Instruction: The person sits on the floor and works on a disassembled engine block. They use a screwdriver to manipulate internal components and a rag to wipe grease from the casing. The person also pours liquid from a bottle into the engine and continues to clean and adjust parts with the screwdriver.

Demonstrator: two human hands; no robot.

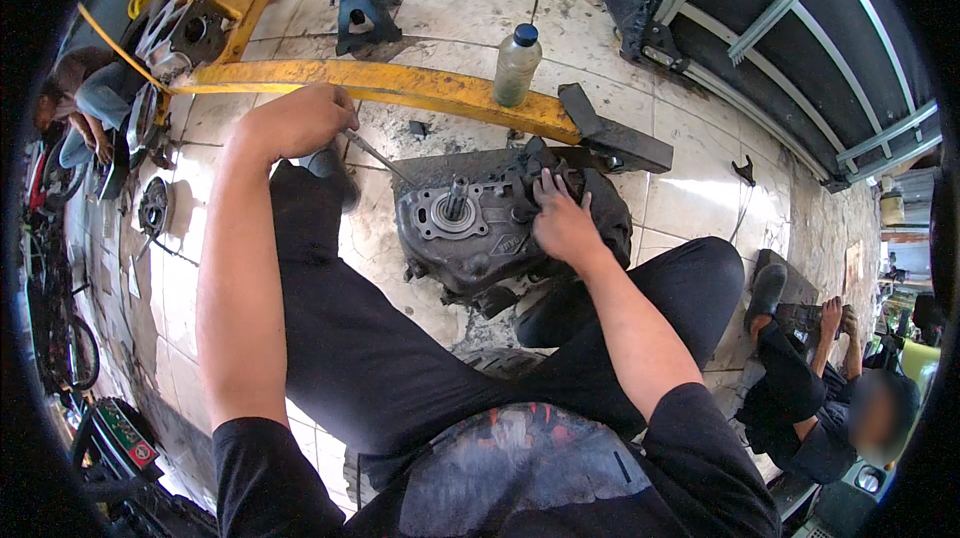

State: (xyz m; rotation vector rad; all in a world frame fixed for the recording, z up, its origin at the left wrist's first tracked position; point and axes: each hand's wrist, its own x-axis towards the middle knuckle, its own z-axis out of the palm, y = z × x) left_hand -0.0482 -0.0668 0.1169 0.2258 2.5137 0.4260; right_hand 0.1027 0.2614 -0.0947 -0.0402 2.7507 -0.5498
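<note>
A dark, greasy metal gearbox housing (pixel 465 263) lies on the tiled floor between my legs. From its left part a splined shaft (pixel 457 200) stands up inside a round bearing and bolted flange. My left hand (pixel 305 121) is closed around the upper end of a thin metal rod (pixel 378 150). That rod slants down to the right, its lower end near the housing's upper left edge; whether they touch I cannot tell. On the right part of the housing rests my right hand (pixel 566 223), fingers spread over a dark raised piece.
Beyond the housing runs a yellow steel beam (pixel 400 85) with a capped plastic bottle (pixel 517 65) on it. A blue metal stand (pixel 360 13) is farther back. Black panels in a metal frame (pixel 790 33) stand at far right. Other people (pixel 830 398) sit at right and far left.
</note>
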